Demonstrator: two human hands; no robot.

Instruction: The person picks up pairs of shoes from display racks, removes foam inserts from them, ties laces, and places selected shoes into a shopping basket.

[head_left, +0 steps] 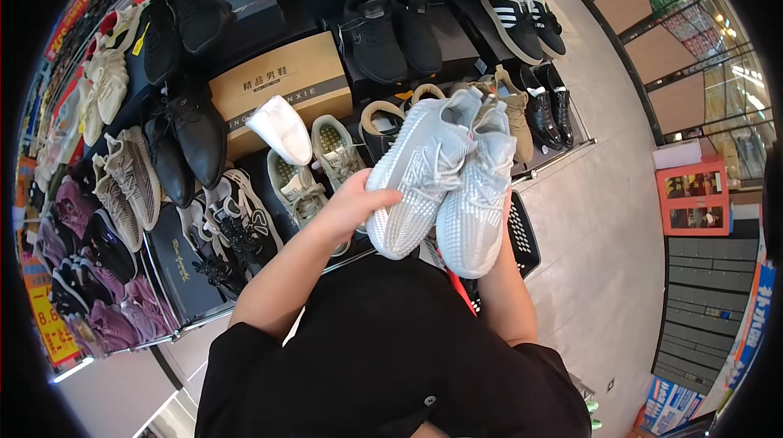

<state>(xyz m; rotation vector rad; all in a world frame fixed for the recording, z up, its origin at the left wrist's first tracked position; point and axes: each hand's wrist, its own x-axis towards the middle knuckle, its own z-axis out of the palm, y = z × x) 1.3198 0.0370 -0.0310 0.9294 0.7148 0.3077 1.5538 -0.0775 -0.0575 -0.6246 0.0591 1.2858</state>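
My left hand (359, 205) grips the outer side of a pale grey-blue knit sneaker (420, 173), its thumb lying across the side. Pressed beside it is the matching sneaker (477, 210), with my right hand (507, 226) mostly hidden behind its right edge. Both shoes are held up in front of my chest, toes pointing down toward me. Behind them, a white stuffed shoe-shaped piece (281, 130) leans against a brown shoe box (281, 83). Grey-green sneakers (298, 185) sit just left of the held pair.
Tiered racks hold many shoes, among them black sneakers (379, 38), black leather shoes (192, 132) and striped black sneakers (514, 22). A black perforated basket (524, 234) is at the right. Further right are a grey tiled floor (603, 193) and a red cabinet (693, 197).
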